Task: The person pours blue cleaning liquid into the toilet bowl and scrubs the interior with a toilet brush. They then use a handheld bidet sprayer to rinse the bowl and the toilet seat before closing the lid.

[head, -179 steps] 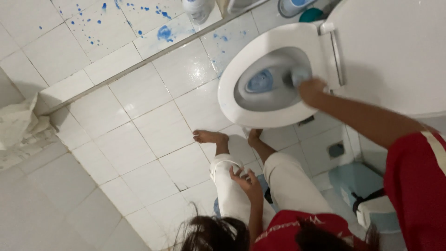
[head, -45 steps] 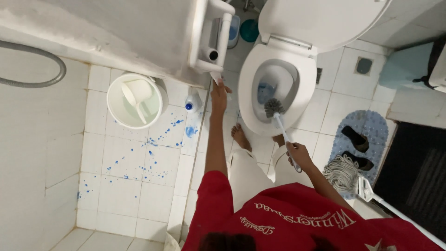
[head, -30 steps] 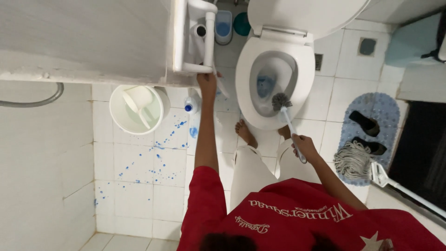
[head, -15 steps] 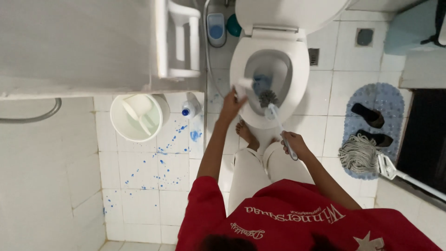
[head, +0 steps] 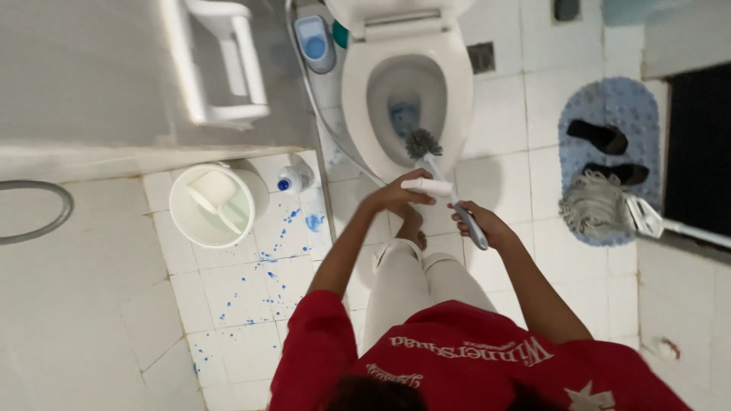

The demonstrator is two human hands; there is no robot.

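My right hand (head: pixel 481 225) grips the grey handle of a toilet brush (head: pixel 423 144). Its dark bristle head rests at the near rim inside the white toilet bowl (head: pixel 358 99), where blue liquid lies in the water. My left hand (head: pixel 392 196) holds a small white cylinder (head: pixel 426 186) just in front of the bowl, touching the brush handle. Below both hands are my legs in white trousers, my bare feet and my red shirt.
A white bucket (head: pixel 183 221) with a scoop stands on the tiles at left, next to a blue-capped bottle (head: pixel 288 180) and blue splashes. A white wall rack (head: pixel 225 62) hangs above. At right lie a mop (head: pixel 601 210) and a blue mat (head: pixel 640 106) with black slippers.
My left hand came down from the wall rack to the front of the bowl and now holds the white cylinder. The brush stays in the bowl. The view shifted left.
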